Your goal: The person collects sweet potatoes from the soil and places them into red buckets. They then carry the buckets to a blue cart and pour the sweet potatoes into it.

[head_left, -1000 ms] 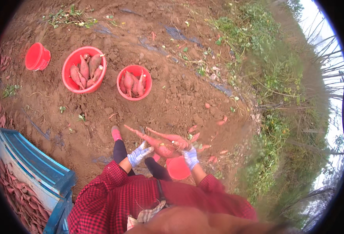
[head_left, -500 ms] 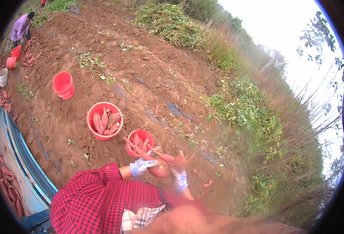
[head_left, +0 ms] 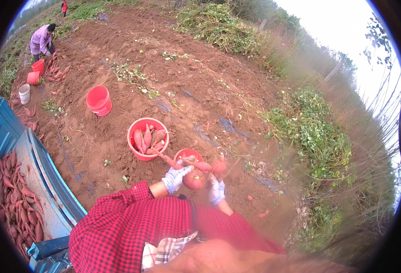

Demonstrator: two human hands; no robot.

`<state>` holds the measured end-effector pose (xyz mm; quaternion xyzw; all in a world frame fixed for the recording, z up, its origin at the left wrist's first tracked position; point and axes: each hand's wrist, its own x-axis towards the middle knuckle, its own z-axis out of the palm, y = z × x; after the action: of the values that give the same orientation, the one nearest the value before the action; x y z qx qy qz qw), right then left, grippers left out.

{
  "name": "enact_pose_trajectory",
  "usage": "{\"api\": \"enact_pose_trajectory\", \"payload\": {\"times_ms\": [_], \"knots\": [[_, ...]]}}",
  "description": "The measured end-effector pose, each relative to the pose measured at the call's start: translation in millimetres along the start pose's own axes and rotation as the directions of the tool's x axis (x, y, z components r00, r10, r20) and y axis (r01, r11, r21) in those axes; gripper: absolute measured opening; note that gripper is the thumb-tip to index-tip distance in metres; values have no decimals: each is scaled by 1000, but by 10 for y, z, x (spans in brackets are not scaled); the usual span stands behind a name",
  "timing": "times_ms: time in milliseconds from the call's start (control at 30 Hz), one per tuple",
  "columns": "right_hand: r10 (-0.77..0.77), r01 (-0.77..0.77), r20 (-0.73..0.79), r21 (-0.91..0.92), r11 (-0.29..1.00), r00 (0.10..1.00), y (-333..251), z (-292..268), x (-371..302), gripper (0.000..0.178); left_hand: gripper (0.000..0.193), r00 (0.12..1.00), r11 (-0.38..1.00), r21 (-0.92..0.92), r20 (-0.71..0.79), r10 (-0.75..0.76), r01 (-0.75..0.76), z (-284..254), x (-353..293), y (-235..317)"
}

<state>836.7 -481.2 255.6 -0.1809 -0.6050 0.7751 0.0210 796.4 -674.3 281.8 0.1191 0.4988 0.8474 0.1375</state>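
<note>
The bunch of sweet potatoes (head_left: pixel 195 180) is pinkish red, with one fat, rounded root bulging toward the near side, another plump one standing up at the right, and longer roots tapering off toward the far left. It is in the air in front of the person, between the two gloved hands. The left hand (head_left: pixel 174 179), in a whitish glove with bluish patches, is clamped on the left side of the bunch, just left of the round root. The right hand (head_left: pixel 216 192), in a similar glove, is up against the right side, below the plump upright root; blur hides how far its fingers close, so I cannot tell. Just beyond the bunch, partly covered by it, is a small red bucket (head_left: pixel 180 153). Farther left stands a larger red bucket (head_left: pixel 142 156) with more sweet potatoes inside, and beyond that a third red bucket (head_left: pixel 99 104) on the brown soil (head_left: pixel 118 102). At the near left, a blue truck bed (head_left: pixel 50 177) holds a heap of sweet potatoes (head_left: pixel 21 204). At the far left, a co-worker in purple (head_left: pixel 40 41) bends over. Green vines (head_left: pixel 321 141) spread along the right.
</note>
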Motion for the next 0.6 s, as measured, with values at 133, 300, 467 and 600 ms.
{"api": "enact_pose_trajectory", "payload": {"times_ms": [133,300,467,600], "knots": [[-178,165,152,95,982,972,-103,255,114,43,54,989,985,-164,-146,34,-59,-52,-108,189],[-178,129,271,190,973,946,-190,201,179,44,48,1000,892,-452,3,23,-19,-19,-246,236],[-156,107,267,191,976,951,-268,-63,96,42,39,981,991,-38,-150,120,-127,259,-366,60],[-116,82,168,196,977,979,-153,-301,17,43,38,990,920,-384,-138,31,-83,463,-420,-175]]}}
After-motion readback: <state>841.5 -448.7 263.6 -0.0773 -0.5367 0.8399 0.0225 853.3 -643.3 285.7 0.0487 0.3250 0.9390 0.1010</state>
